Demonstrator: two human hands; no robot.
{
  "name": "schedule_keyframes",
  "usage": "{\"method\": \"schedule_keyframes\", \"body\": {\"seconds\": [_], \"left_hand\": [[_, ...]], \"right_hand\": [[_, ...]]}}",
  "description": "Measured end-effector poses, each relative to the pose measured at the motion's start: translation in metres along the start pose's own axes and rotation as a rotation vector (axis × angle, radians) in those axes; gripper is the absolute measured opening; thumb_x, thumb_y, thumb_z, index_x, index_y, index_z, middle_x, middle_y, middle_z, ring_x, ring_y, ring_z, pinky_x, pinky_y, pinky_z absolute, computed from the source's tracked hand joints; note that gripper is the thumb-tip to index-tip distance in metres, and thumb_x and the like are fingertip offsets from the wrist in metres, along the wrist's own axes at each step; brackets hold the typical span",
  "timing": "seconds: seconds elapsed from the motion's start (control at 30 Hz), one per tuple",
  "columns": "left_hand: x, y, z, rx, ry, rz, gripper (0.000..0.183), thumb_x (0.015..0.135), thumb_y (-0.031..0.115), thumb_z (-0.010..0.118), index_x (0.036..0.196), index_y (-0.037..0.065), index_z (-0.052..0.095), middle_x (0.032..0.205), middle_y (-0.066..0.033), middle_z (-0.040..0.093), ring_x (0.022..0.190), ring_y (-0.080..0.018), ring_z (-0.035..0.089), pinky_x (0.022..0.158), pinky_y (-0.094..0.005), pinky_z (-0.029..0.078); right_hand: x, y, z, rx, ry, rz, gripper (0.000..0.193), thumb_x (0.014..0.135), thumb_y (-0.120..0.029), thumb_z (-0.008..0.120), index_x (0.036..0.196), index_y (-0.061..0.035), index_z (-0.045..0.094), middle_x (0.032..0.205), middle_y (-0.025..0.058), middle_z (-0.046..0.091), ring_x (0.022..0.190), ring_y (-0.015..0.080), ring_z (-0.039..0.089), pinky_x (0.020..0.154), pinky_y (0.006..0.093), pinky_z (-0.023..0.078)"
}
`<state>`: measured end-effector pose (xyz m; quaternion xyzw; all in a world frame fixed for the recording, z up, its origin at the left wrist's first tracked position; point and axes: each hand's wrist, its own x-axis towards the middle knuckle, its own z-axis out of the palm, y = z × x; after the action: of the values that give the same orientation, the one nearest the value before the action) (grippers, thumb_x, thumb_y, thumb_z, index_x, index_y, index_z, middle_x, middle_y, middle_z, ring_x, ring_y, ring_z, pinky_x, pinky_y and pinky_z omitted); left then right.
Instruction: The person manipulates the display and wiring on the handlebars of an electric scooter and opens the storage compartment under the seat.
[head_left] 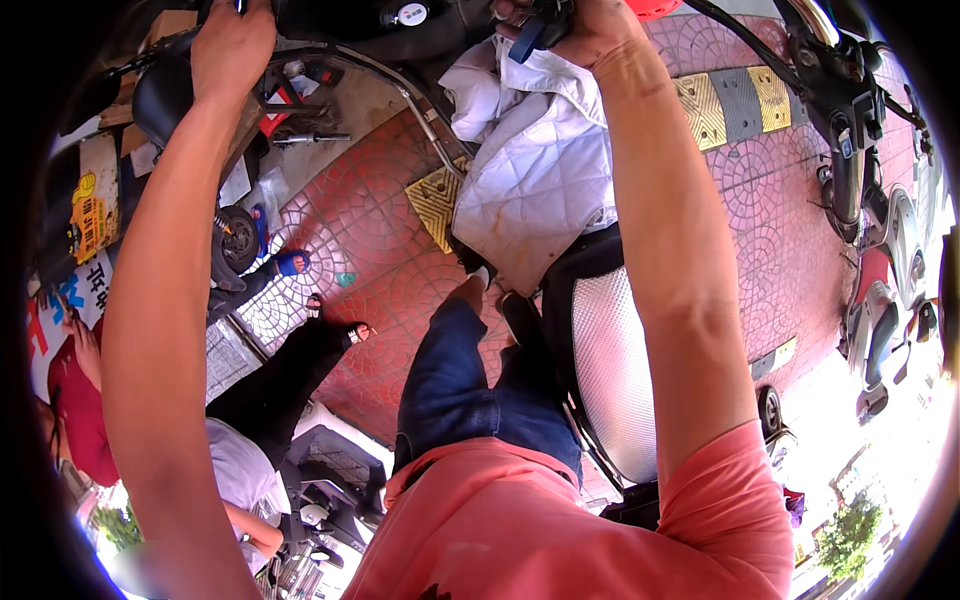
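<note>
My left hand (235, 45) is at the top edge, fingers curled and partly cut off by the frame. A small blue piece shows at its fingertips, but what it grips cannot be made out. Across the top, my right hand (592, 32) has its fingers around a dark part with a blue-grey tab (527, 42). Between the hands lies the black front of a scooter (340, 18) with a round white-faced fitting (411, 14). A white quilted cover (540, 165) hangs below my right hand, stained brownish at its lower end.
A scooter seat with a silvery textured top (615, 375) is beside my right leg. Other scooters (880, 310) stand at the right. People (245, 465) are at the left, near a small wheel (236, 240) and loose parts. A yellow-black speed bump (740, 105) crosses red paving.
</note>
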<state>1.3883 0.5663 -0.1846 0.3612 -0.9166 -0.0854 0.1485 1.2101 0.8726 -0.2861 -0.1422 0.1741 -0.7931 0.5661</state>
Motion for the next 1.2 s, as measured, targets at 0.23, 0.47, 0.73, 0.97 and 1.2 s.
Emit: {"method": "schedule_keyframes", "body": {"seconds": [0.23, 0.47, 0.73, 0.97, 1.2], "left_hand": [[-0.008, -0.001, 0.009, -0.036, 0.277, 0.274, 0.028, 0.097, 0.018, 0.055, 0.113, -0.004, 0.064, 0.106, -0.0315, 0.068, 0.103, -0.0504, 0.063, 0.091, -0.0547, 0.051], [-0.013, 0.008, 0.010, -0.018, 0.329, 0.266, 0.025, 0.096, 0.021, 0.060, 0.106, -0.001, 0.067, 0.098, -0.0266, 0.071, 0.088, -0.0447, 0.068, 0.075, -0.0512, 0.055], [0.009, -0.003, 0.005, -0.037, 0.023, 0.058, 0.061, 0.097, 0.048, 0.053, 0.136, 0.001, 0.061, 0.102, -0.0197, 0.076, 0.114, -0.0321, 0.068, 0.099, -0.0395, 0.048], [-0.093, 0.006, 0.047, -1.434, 0.211, -0.584, 0.043, 0.109, 0.034, 0.044, 0.134, 0.000, 0.055, 0.123, -0.0152, 0.065, 0.115, -0.0309, 0.061, 0.110, -0.0506, 0.044], [-0.549, 0.052, 0.135, -1.251, -1.255, -1.361, 0.069, 0.089, 0.068, 0.069, 0.119, 0.007, 0.059, 0.096, -0.0076, 0.068, 0.081, -0.0208, 0.068, 0.072, -0.0365, 0.058]], "right_hand": [[0.004, -0.011, -0.023, -0.681, 0.364, -0.161, 0.036, 0.108, -0.030, 0.047, 0.098, -0.0027, 0.069, 0.089, 0.0120, 0.074, 0.075, 0.0238, 0.070, 0.071, 0.0335, 0.057], [0.001, -0.007, -0.014, -0.439, 0.403, -0.155, 0.037, 0.109, -0.027, 0.045, 0.096, -0.0011, 0.068, 0.084, 0.0128, 0.072, 0.075, 0.0251, 0.071, 0.073, 0.0349, 0.058], [0.005, -0.015, -0.016, -0.681, 0.427, -0.110, 0.037, 0.110, -0.029, 0.046, 0.096, -0.0031, 0.069, 0.080, 0.0109, 0.072, 0.070, 0.0220, 0.067, 0.065, 0.0329, 0.053], [0.006, -0.025, -0.029, -0.588, 0.636, -0.108, 0.028, 0.106, -0.021, 0.052, 0.093, -0.0039, 0.070, 0.078, 0.0125, 0.071, 0.065, 0.0262, 0.068, 0.061, 0.0381, 0.058], [0.024, -0.020, -0.009, -0.602, 0.693, -0.011, 0.029, 0.102, -0.028, 0.059, 0.083, -0.0075, 0.068, 0.074, 0.0096, 0.070, 0.062, 0.0272, 0.068, 0.057, 0.0424, 0.059]]}}
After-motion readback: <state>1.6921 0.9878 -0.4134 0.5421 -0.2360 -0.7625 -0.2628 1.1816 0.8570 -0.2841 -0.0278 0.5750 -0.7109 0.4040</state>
